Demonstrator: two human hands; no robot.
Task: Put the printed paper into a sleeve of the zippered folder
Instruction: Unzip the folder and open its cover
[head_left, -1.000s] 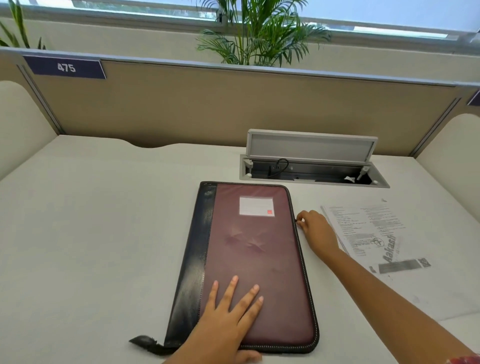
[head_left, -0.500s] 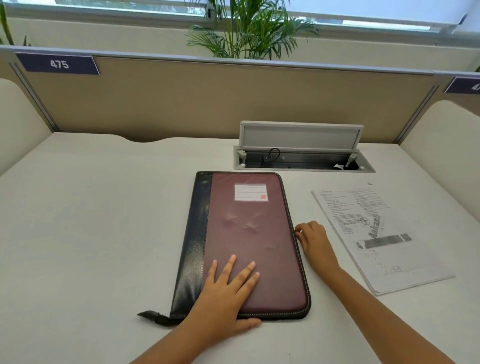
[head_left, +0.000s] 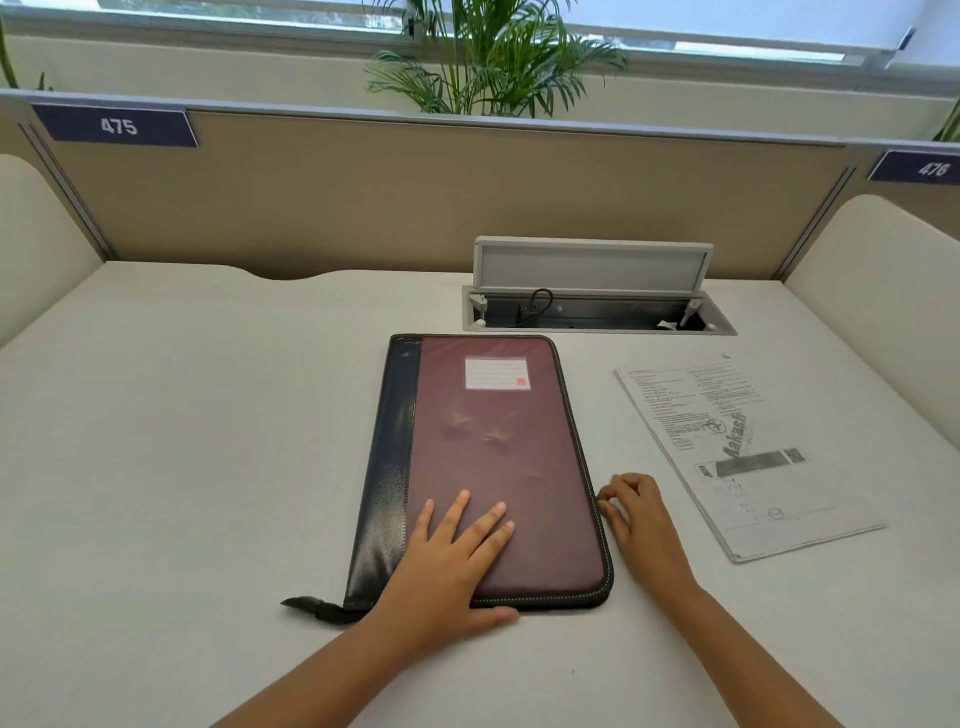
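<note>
The left hand (head_left: 457, 561) lay flat, fingers spread, on the closed zippered folder (head_left: 493, 467); the right hand (head_left: 636, 512) pinched at its right edge. The folder's long axis ran away from the person, label end far. The printed paper (head_left: 743, 457) lay to its right on the desk (head_left: 208, 441), angled slightly.

folder (head_left: 498, 467): maroon front looks like matt faux leather, smooth w/ a few dents; spine strip (head_left: 387, 467) dark navy, glossier, fine grain, stitched edge. label pocket (head_left: 496, 373) clear shiny plastic over lined paper card. zip (head_left: 589, 478) round the edge, teeth too small to tell metal vs plastic; pull tab (head_left: 311, 607) dark, cloth or leather-ish. printed paper (head_left: 743, 457): thin white matt sheet, b/w print. desk (head_left: 182, 467): off-white matt laminate, smooth. cable box lid (head_left: 592, 265): grey, satin metal or plastic. partition (head_left: 415, 197): tan cloth-like panel, grey metal trim.
</note>
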